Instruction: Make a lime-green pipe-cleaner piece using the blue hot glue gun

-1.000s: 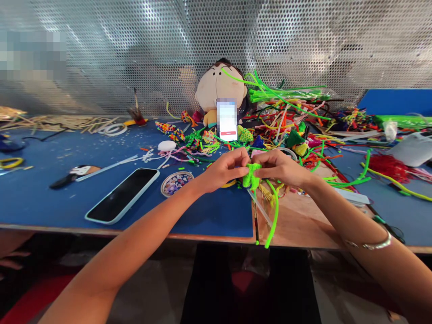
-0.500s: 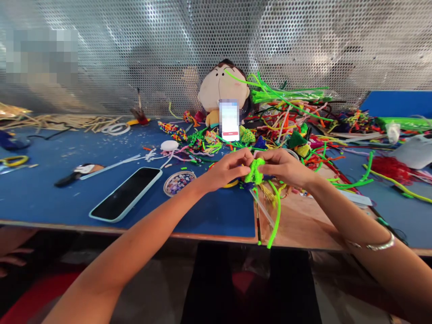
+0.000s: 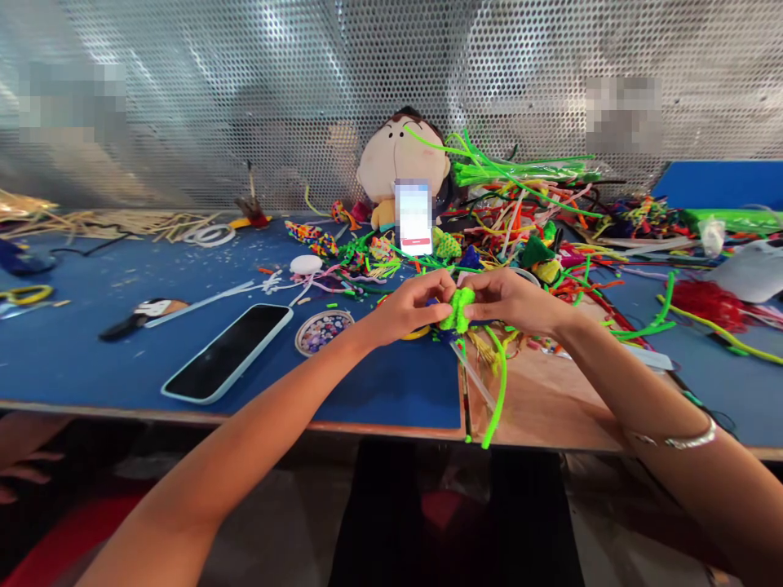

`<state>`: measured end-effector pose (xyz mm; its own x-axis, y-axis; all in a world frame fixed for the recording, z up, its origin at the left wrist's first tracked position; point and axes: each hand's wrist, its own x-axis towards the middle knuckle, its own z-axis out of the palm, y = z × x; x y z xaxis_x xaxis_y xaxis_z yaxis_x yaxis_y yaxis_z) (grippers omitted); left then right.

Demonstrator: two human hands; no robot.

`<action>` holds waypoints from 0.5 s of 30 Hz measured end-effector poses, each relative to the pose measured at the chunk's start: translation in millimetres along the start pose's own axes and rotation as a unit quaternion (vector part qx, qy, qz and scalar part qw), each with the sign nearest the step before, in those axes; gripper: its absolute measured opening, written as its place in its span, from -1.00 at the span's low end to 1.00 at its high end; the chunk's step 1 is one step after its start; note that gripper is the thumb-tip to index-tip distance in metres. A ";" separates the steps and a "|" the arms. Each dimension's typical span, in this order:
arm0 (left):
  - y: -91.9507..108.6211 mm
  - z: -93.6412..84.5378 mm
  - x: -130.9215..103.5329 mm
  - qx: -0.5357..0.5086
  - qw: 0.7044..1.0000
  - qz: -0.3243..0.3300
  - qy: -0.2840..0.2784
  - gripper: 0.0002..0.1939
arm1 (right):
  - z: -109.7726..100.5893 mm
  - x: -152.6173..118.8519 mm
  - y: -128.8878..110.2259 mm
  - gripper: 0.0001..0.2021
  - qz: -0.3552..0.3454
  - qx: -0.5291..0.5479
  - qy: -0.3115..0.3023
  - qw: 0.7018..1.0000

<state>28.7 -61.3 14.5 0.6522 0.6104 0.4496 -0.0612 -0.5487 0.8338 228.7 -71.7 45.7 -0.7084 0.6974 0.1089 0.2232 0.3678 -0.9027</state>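
Between both hands, above the table's front half, is a bright green piece of bent pipe cleaners (image 3: 460, 310). My left hand (image 3: 421, 308) pinches its left side with thumb and fingers. On the right side, my right hand (image 3: 510, 302) pinches it the same way. A loose green pipe cleaner (image 3: 500, 391) hangs down below the hands over the bare wooden part of the table. Fingertips cover part of the green piece, so its full shape is hidden. Just under it lie a dark blue bit and a clear stick (image 3: 474, 377).
A phone (image 3: 229, 355) lies left of a round tin of small beads (image 3: 324, 333). Behind stand a lit phone (image 3: 414, 218) and a plush doll (image 3: 404, 159). Coloured pipe cleaners (image 3: 519, 208) pile up at the back right. Another person's hand (image 3: 28, 456) shows at the lower left.
The green piece has turned slightly between my fingers and shifted a little to the left. Both hands keep their pinch on it.
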 end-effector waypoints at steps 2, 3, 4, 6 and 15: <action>0.3 0.2 -0.1 0.006 1.000 -0.004 0.002 -0.83 | -0.4 -0.3 0.4 -0.69 0.004 0.001 -0.001 1.000; 0.5 0.3 -0.2 0.010 1.000 -0.005 0.002 -0.83 | -0.4 -0.6 0.4 -0.70 0.007 -0.001 0.000 1.000; 0.7 0.6 -0.2 0.014 1.000 -0.004 0.003 -0.83 | -0.5 -1.0 0.2 -0.71 0.010 -0.005 0.000 1.000; 1.0 1.2 -0.3 0.020 1.000 0.000 0.003 -0.84 | -0.4 -1.4 -0.2 -0.72 0.014 -0.013 0.003 1.000; 0.8 3.8 -0.7 0.038 0.999 -0.007 0.006 -0.83 | 0.7 -0.9 0.2 -0.76 0.004 -0.011 -0.002 1.000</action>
<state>31.1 -64.4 13.6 0.6438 0.6246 0.4421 0.0061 -0.5819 0.8132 228.9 -72.7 45.2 -0.7093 0.6978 0.0994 0.2438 0.3752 -0.8943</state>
